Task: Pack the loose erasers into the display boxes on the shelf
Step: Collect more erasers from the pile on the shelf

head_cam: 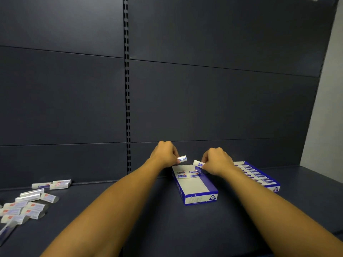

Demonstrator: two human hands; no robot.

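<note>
A blue and white display box [196, 190] lies open on the dark shelf, with a few wrapped erasers [187, 174] lined up at its far end. My left hand [165, 154] pinches one white and blue eraser [182, 158] just above the box's far end. My right hand [216, 161] pinches another eraser [197, 163] over the same end. A second display box [259, 176], filled with rows of erasers, sits to the right, partly behind my right forearm.
Several loose wrapped erasers [27, 204] lie scattered at the shelf's left side. The dark back panel [222, 108] rises right behind the boxes, with a slotted upright [127, 89] left of my hands. The shelf's front edge [204, 253] runs along the bottom.
</note>
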